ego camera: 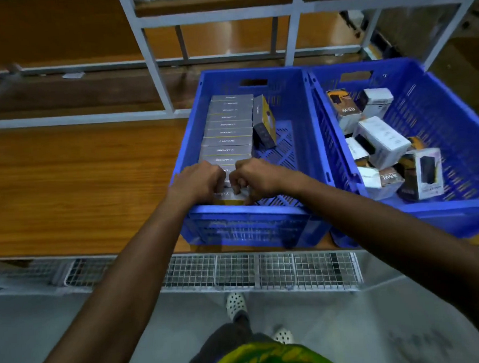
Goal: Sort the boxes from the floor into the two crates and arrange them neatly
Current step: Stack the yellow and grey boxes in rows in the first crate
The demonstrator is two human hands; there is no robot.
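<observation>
Two blue plastic crates stand side by side on a wooden shelf. The left crate (pixel 192 145) holds a neat row of grey boxes (pixel 227 132) along its left wall, with one grey and yellow box (pixel 263 121) leaning beside the row. My left hand (pixel 199 180) and my right hand (pixel 253 177) are both curled on the nearest grey and yellow box (pixel 229 197) at the row's front end. The right crate (pixel 451 109) holds several white, black and yellow boxes (pixel 382 140) lying jumbled.
A white metal rack frame (pixel 154 66) rises behind the crates. The wooden shelf surface (pixel 80 184) stretches to the left. A wire mesh panel (pixel 265 271) runs along the shelf's front edge. My feet in white clogs stand on the grey floor (pixel 46 330).
</observation>
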